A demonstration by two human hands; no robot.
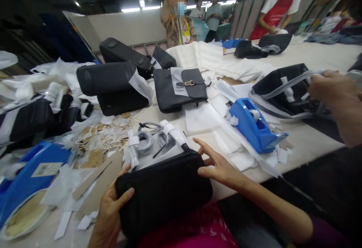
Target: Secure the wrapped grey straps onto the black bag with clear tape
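A black bag (166,191) is tipped up at the table's near edge, its flat dark base facing me. My left hand (111,206) grips its left end, thumb on the base and fingers behind. At the right end, my right hand (215,165) has its fingers spread, the thumb by the bag's upper corner. Straps wrapped in white foam (172,133) and coiled clear-covered straps (144,142) lie just beyond the bag's upper edge.
Blue tape dispensers (251,125) stand right and left. Black bags (181,89), white foam sheets (203,118), strings (104,138) and cardboard cover the table (305,142). Another person's hand (333,86) holds a strap at right. People stand across the table.
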